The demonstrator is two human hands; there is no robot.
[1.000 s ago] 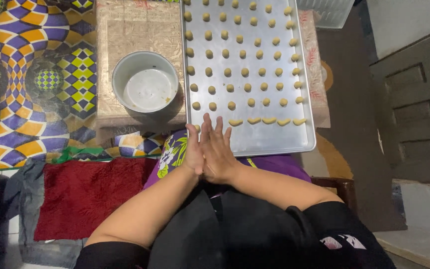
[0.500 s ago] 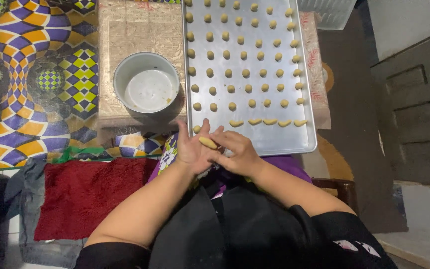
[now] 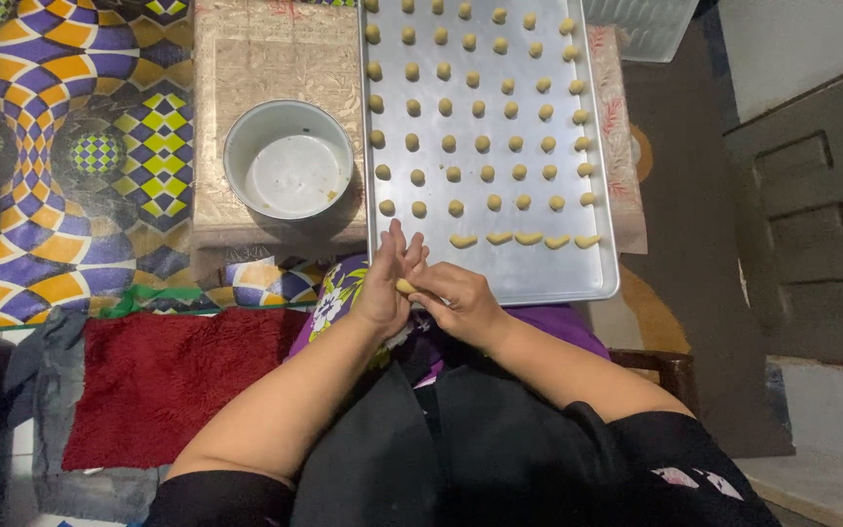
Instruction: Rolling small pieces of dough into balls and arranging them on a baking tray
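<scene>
My left hand point(image 3: 385, 283) is held upright with its fingers spread, at the near edge of a metal baking tray point(image 3: 539, 275). A small roll of yellow dough point(image 3: 405, 287) lies against its palm. My right hand point(image 3: 459, 301) pinches that roll between thumb and fingertips. On the tray lie several rows of small round dough pieces point(image 3: 482, 143), and nearest me a short row of curved, crescent-shaped pieces point(image 3: 528, 238).
A white bowl point(image 3: 288, 159) with only crumbs in it stands left of the tray on a beige patterned cloth point(image 3: 246, 59). A colourful geometric mat point(image 3: 51, 146) covers the floor at left, a red rug point(image 3: 163, 376) lies near my knee, and a dark door point(image 3: 812, 205) is at right.
My palms were pressed flat together, rolling. They have come apart, the left one opening, and the right hand's fingers have taken hold of the dough roll.
</scene>
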